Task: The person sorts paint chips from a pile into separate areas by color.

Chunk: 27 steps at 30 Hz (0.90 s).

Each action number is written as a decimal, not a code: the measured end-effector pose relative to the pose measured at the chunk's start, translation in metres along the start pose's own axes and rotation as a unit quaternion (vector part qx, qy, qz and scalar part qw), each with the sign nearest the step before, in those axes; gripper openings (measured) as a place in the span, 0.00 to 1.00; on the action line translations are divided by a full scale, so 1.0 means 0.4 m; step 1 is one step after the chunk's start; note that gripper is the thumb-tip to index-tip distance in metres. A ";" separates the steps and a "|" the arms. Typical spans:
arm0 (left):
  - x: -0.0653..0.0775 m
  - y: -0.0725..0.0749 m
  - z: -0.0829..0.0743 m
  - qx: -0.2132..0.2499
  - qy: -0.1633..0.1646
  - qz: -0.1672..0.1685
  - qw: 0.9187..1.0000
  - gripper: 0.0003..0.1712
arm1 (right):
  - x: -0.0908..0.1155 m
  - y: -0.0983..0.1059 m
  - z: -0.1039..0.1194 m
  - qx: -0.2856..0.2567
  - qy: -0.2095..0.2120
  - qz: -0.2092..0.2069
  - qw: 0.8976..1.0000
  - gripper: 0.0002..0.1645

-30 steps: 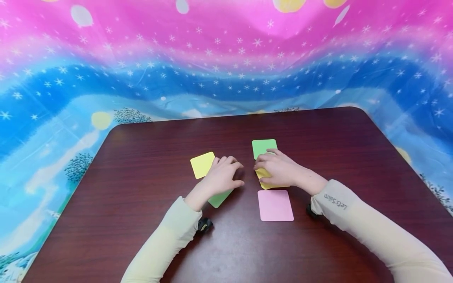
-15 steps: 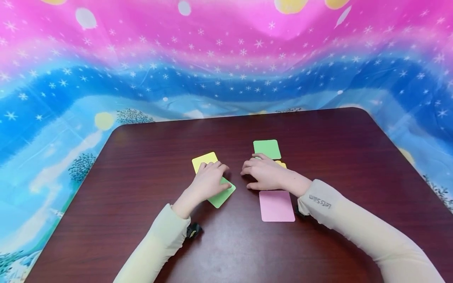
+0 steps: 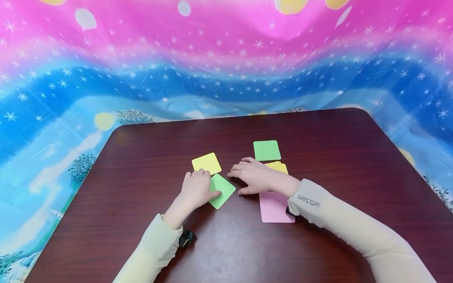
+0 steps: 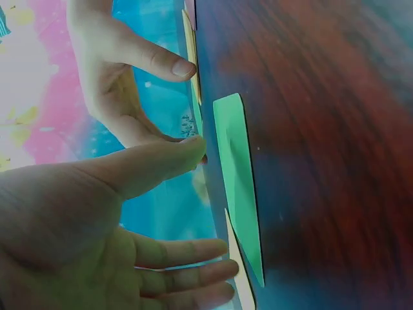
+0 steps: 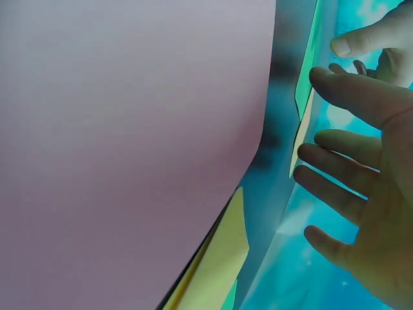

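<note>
My left hand (image 3: 196,189) hovers over or beside the left green card (image 3: 225,192), its thumb above that card's left part. The fingertips lie by the near edge of the left yellow card (image 3: 208,161). In the left wrist view the fingers (image 4: 184,279) are extended, gripping nothing. My right hand (image 3: 255,175) is between the two card groups, partly covering the right yellow cards (image 3: 279,166), which look stacked and slightly offset. Its fingers (image 5: 339,169) are spread and hold nothing in the right wrist view. Below its wrist lies a pink card (image 3: 274,210).
Another green card (image 3: 267,150) lies beyond the right hand. All the cards rest flat on a dark wooden table (image 3: 141,165). A patterned pink and blue cloth (image 3: 226,67) hangs behind the table. Each wrist carries a small black device (image 3: 185,238).
The left hand has drawn back left and toward the person, uncovering much of the left green card. The right hand has moved left, off part of the yellow cards. The cards stay nearly in place.
</note>
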<state>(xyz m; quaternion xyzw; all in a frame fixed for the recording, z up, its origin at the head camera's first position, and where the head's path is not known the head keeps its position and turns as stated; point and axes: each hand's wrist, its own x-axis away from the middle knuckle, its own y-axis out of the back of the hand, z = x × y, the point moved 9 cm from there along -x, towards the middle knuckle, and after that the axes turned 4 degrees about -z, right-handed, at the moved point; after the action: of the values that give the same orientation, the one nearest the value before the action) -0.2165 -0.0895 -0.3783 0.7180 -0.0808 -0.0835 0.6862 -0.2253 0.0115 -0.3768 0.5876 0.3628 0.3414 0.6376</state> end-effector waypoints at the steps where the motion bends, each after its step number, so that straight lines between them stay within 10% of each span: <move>1: 0.005 -0.001 0.004 -0.001 0.006 0.004 1.000 0.30 | -0.003 -0.001 0.003 -0.002 0.001 0.002 1.000 0.33; 8: 0.022 -0.013 0.002 -0.012 0.019 0.031 0.999 0.36 | -0.018 -0.007 0.013 -0.020 0.001 0.016 1.000 0.38; 27: -0.006 -0.035 -0.043 0.076 -0.087 0.017 0.993 0.40 | -0.040 -0.026 0.004 -0.038 -0.027 0.041 0.998 0.42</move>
<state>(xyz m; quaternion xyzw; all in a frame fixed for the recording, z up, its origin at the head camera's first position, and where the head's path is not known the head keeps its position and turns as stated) -0.2148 -0.0715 -0.3915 0.7567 -0.1591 -0.1275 0.6212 -0.2319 -0.0038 -0.3859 0.5861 0.3080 0.3647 0.6547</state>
